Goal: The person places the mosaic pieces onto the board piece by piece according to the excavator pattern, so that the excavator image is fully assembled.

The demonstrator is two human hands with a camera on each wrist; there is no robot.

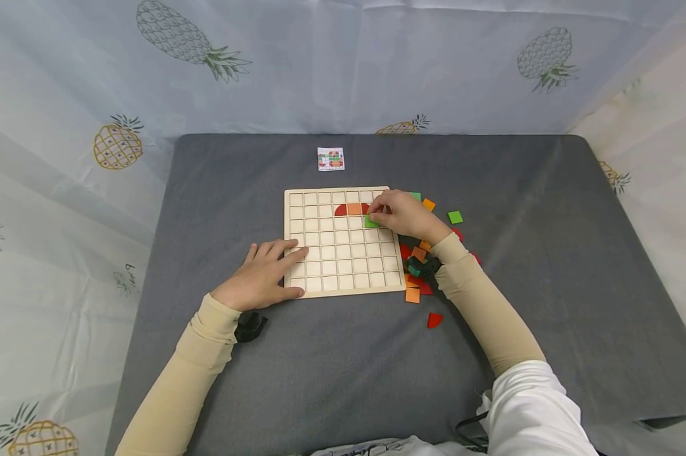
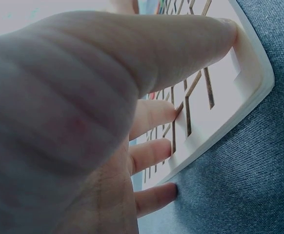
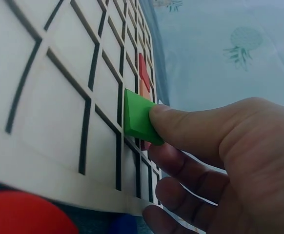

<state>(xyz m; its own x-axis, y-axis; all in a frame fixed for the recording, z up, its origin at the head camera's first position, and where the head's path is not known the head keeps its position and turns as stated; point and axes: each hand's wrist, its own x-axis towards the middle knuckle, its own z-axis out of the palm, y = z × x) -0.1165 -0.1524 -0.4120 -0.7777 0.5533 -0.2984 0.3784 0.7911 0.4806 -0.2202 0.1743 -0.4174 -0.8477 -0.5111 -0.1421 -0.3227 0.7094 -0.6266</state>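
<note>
A wooden grid board [image 1: 343, 258] lies on the grey cloth. My right hand [image 1: 405, 215] pinches a green square [image 1: 370, 222] between thumb and fingers over the board's upper right cells; in the right wrist view the green square [image 3: 141, 118] is tilted against the grid. In the row above sit a red piece [image 1: 341, 210], an orange square [image 1: 354, 209] and another red piece partly behind the fingers. My left hand [image 1: 263, 272] rests with spread fingers on the board's left edge; the left wrist view shows the thumb [image 2: 181, 46] on the board's corner.
Orange, red and green pieces lie in a loose pile [image 1: 419, 288] right of the board, partly under the right wrist. A green square [image 1: 455, 217] and a red piece [image 1: 434, 320] lie apart. A small patterned card [image 1: 330, 159] lies beyond the board.
</note>
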